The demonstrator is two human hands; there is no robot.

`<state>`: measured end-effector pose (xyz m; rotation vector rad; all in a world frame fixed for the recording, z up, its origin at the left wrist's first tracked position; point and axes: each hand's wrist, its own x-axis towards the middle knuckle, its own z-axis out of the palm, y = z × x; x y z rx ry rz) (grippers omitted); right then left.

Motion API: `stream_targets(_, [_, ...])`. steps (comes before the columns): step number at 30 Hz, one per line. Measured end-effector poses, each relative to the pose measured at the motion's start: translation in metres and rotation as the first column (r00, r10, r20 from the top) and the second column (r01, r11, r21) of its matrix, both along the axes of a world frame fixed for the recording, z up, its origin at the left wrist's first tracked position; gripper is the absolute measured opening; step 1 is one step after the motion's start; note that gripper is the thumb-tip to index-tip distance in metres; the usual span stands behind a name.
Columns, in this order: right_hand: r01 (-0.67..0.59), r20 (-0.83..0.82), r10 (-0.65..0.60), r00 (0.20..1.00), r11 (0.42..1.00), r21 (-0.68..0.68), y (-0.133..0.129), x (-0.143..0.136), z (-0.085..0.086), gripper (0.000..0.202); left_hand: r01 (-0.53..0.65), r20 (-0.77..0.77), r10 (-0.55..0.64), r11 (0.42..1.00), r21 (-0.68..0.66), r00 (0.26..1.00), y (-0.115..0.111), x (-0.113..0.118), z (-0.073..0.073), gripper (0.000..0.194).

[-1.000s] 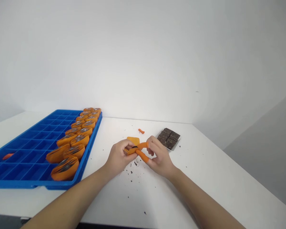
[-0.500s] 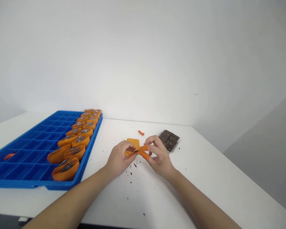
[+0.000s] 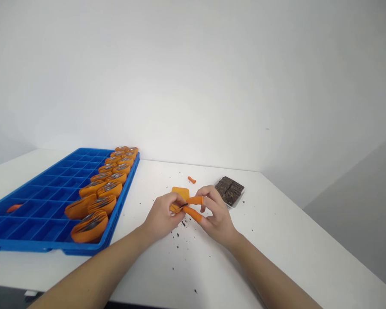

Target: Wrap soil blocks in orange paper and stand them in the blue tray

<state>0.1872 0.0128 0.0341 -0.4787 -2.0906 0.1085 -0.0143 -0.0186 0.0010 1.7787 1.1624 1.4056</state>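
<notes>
My left hand (image 3: 164, 214) pinches an orange-yellow piece (image 3: 175, 208) with a dark edge, low over the middle of the table. On my right hand (image 3: 216, 214), the thumb and index finger wear orange finger covers (image 3: 193, 213). Those two covered fingertips stand slightly apart around the dark edge, close to my left fingertips; whether they grip it is hard to make out. Just behind my left hand lies a flat yellow-orange piece (image 3: 180, 192), partly hidden. Dark crumbs (image 3: 177, 235) are scattered on the table below the hands.
On the left, a blue compartment tray (image 3: 48, 248) holds several orange folded bundles (image 3: 90, 226) along its right side and a small orange piece (image 3: 14, 208). A shallow tray of dark brown strips (image 3: 229, 191) stands behind my right hand. Another small orange piece (image 3: 191, 180) lies farther back.
My right thumb and index finger have spread a little and their covers show more fully. The dark edge between the hands is now more visible. The view has shifted slightly.
</notes>
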Motion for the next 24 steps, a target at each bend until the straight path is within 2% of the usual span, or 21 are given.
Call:
stream_targets(9, [-0.004, 0.007, 0.004, 1.0, 0.999, 0.052, -0.0024, -0.0005, 0.0029, 0.012, 0.023, 0.005, -0.023, 0.999, -0.047, 1.0, -0.0012, 0.0002, 0.0026, 0.01])
stream_targets(17, [-0.048, 0.049, 0.047, 0.998, 0.999, 0.018, -0.0063, 0.0008, 0.0021, 0.02, 0.018, 0.099, -0.008, 0.994, -0.108, 0.995, -0.0002, 0.001, 0.0, 0.012])
stream_targets(21, [-0.042, 0.077, 0.04, 0.996, 0.999, 0.024, -0.006, 0.0017, 0.0006, 0.016, 0.017, 0.099, -0.006, 0.994, -0.111, 0.995, 0.0016, 0.0008, -0.0029, 0.015])
stream_targets(24, [-0.022, 0.105, 0.026, 0.994, 0.999, -0.035, -0.0068, 0.0012, 0.0015, 0.014, 0.012, 0.084, -0.002, 0.994, -0.112, 0.996, 0.0023, 0.0001, -0.0033, 0.015])
